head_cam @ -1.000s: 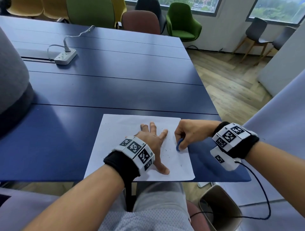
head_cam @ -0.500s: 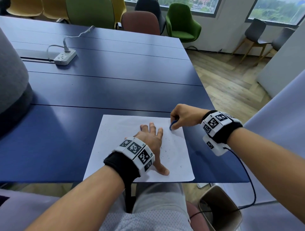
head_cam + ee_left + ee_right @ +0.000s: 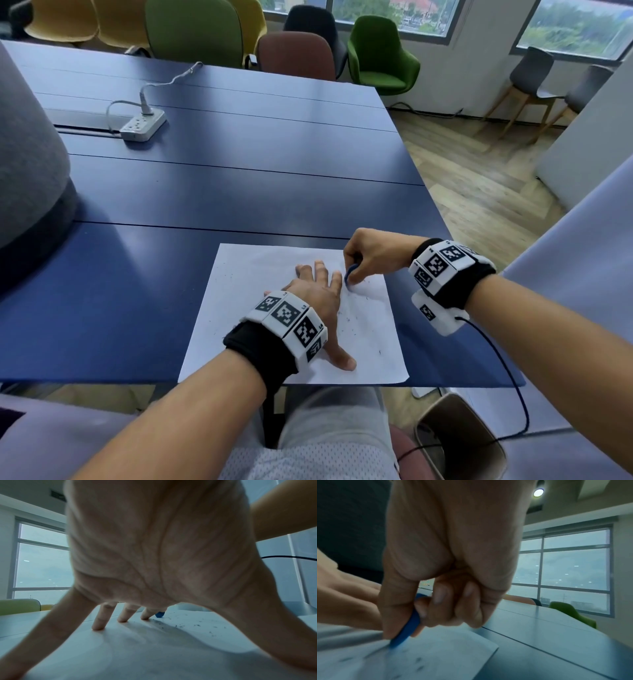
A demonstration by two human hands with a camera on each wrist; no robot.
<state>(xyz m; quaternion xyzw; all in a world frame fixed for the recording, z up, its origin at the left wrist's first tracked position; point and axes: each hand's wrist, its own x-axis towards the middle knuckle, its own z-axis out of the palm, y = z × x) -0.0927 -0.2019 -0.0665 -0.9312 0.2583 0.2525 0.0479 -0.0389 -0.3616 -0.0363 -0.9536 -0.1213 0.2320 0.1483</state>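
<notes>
A white sheet of paper (image 3: 246, 308) lies at the near edge of the blue table (image 3: 205, 192), speckled with dark crumbs. My left hand (image 3: 318, 294) lies flat on the sheet with fingers spread, pressing it down; the left wrist view shows its fingertips (image 3: 97, 626) on the paper (image 3: 154, 649). My right hand (image 3: 370, 260) pinches a small blue eraser (image 3: 350, 275) between thumb and fingers, its tip on the paper near the far right corner, just beside my left fingertips. In the right wrist view the blue eraser (image 3: 406, 628) touches the sheet (image 3: 445, 655).
A white power strip (image 3: 142, 125) with its cable sits at the far left of the table. A grey rounded object (image 3: 30, 164) stands at the left edge. Chairs (image 3: 380, 54) line the far side. A bin (image 3: 459, 442) is on the floor to my right.
My right hand with the eraser went from the sheet's right-middle up to the far right corner, then came slightly back toward me. The left hand stayed pressed on the paper.
</notes>
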